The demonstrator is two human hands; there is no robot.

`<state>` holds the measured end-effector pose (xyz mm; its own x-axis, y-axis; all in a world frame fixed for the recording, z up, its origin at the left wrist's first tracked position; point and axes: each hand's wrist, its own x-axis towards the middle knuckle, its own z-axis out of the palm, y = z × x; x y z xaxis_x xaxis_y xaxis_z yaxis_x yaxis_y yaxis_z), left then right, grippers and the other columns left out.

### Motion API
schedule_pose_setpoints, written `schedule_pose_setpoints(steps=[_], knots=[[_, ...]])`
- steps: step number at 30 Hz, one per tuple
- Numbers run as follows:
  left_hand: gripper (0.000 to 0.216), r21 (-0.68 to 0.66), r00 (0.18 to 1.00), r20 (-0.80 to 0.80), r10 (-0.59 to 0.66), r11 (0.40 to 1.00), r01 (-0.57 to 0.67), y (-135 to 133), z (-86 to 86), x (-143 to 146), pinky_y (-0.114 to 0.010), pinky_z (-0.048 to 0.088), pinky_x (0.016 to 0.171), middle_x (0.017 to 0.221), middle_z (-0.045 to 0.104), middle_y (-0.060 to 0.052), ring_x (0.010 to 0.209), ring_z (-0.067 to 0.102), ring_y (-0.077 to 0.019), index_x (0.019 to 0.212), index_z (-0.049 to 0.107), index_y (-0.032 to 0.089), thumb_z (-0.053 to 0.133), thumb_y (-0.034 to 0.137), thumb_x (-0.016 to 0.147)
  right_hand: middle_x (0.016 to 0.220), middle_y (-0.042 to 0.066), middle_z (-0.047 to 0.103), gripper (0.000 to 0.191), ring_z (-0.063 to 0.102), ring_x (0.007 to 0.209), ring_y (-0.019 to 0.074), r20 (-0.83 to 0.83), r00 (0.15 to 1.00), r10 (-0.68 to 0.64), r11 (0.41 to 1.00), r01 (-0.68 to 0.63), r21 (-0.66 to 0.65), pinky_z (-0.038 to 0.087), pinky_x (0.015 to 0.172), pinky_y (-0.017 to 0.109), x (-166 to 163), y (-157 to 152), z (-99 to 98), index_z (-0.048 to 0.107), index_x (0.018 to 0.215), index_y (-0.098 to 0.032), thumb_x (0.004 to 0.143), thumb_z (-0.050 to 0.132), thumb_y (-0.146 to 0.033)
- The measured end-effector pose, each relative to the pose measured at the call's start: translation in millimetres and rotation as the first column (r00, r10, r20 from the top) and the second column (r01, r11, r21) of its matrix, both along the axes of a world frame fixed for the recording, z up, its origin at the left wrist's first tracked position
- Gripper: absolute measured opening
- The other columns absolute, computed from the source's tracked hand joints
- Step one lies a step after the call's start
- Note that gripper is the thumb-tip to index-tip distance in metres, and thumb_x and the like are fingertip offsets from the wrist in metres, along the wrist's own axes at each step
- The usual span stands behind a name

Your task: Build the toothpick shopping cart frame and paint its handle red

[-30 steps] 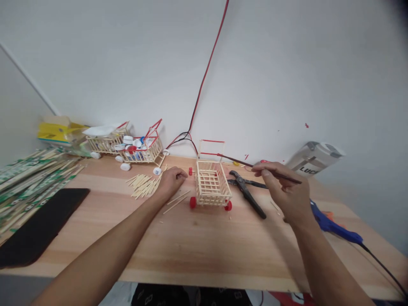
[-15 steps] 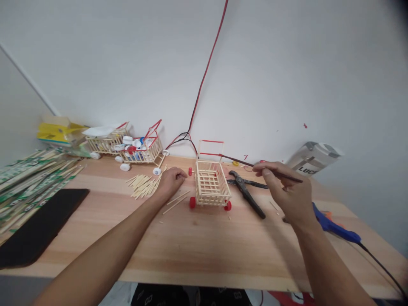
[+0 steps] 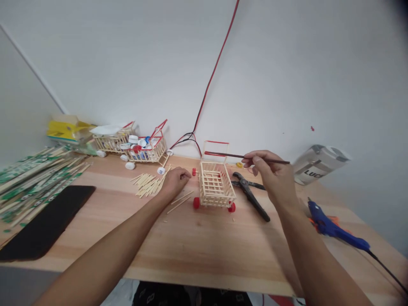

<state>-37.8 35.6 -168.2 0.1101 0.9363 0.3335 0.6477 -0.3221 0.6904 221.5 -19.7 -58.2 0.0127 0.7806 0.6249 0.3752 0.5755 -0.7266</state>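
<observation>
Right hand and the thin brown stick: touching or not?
Touching. The head view shows the right hand with the thin brown stick held between thumb and fingers, its end sticking out past the hand.

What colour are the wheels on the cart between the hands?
The wheels are red, clearest in the head view.

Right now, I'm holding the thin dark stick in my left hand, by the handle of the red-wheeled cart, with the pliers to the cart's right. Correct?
Not quite: the head view shows the thin dark stick in your right hand, by the handle of the red-wheeled cart, with the pliers to the cart's right.
</observation>
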Motion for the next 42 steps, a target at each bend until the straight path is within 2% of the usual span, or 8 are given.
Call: schedule_pose_setpoints(steps=[16, 21, 24, 29, 34, 42], knots=[[0.018, 0.016, 1.000, 0.019, 0.006, 1.000, -0.006, 1.3, -2.4, -0.3, -0.026, 0.044, 0.070, 0.081, 0.070, -0.004, 0.077, 0.061, -0.0164, 0.080, 0.073, 0.016, 0.059, 0.006, 0.075, 0.079, 0.003, 0.068, 0.017, 0.063, 0.072, 0.0140, 0.048, 0.998, -0.046, 0.999, 0.046, -0.001, 0.051, 0.066, 0.028, 4.0, -4.1, 4.7, 0.070, 0.088, -0.019, 0.089, 0.055, -0.025], [0.019, -0.002, 1.000, 0.027, 0.008, 1.000, -0.008, 1.1, -2.1, 0.1, -0.026, 0.043, 0.070, 0.082, 0.070, -0.004, 0.078, 0.061, -0.0164, 0.080, 0.073, 0.016, 0.059, 0.005, 0.074, 0.080, 0.003, 0.068, 0.017, 0.063, 0.074, 0.0151, 0.057, 0.991, -0.122, 0.988, 0.115, 0.107, 0.050, 0.064, 0.028, 7.1, -19.2, 12.9, 0.070, 0.089, -0.021, 0.090, 0.054, -0.025], [0.019, 0.003, 1.000, 0.016, 0.006, 1.000, -0.006, 0.1, -1.2, 0.0, -0.026, 0.044, 0.071, 0.082, 0.070, -0.004, 0.078, 0.061, -0.0167, 0.080, 0.073, 0.015, 0.059, 0.005, 0.074, 0.085, 0.004, 0.068, 0.016, 0.064, 0.077, 0.0156, 0.108, 0.988, -0.106, 0.982, 0.087, 0.168, 0.050, 0.068, 0.030, -0.4, -24.8, 11.1, 0.070, 0.090, -0.021, 0.090, 0.054, -0.024], [0.018, 0.002, 1.000, 0.008, 0.016, 1.000, -0.016, -0.1, -0.8, -0.4, -0.027, 0.044, 0.072, 0.084, 0.071, -0.004, 0.080, 0.062, -0.0172, 0.080, 0.073, 0.016, 0.059, 0.006, 0.075, 0.089, 0.004, 0.068, 0.015, 0.064, 0.079, 0.0166, 0.145, 0.986, -0.086, 0.976, 0.054, 0.210, 0.050, 0.071, 0.032, -13.9, -20.9, 2.5, 0.070, 0.092, -0.021, 0.090, 0.054, -0.021], [0.019, -0.009, 1.000, 0.003, 0.020, 1.000, -0.020, 0.3, -0.6, -0.3, -0.028, 0.044, 0.072, 0.085, 0.071, -0.004, 0.080, 0.062, -0.0173, 0.082, 0.074, 0.016, 0.058, 0.007, 0.076, 0.089, 0.004, 0.068, 0.016, 0.064, 0.078, 0.0169, 0.165, 0.983, -0.078, 0.972, 0.039, 0.230, 0.051, 0.071, 0.033, -17.7, -14.8, 1.7, 0.069, 0.093, -0.021, 0.090, 0.054, -0.020], [0.019, 0.018, 1.000, 0.009, 0.004, 1.000, -0.005, 1.1, -2.2, -0.6, -0.027, 0.045, 0.073, 0.084, 0.071, -0.004, 0.081, 0.062, -0.0173, 0.081, 0.073, 0.017, 0.058, 0.008, 0.075, 0.088, 0.004, 0.069, 0.015, 0.064, 0.078, 0.0175, 0.194, 0.971, -0.141, 0.967, 0.094, 0.237, 0.051, 0.070, 0.033, -16.4, -14.9, 2.2, 0.069, 0.091, -0.022, 0.090, 0.054, -0.023]])
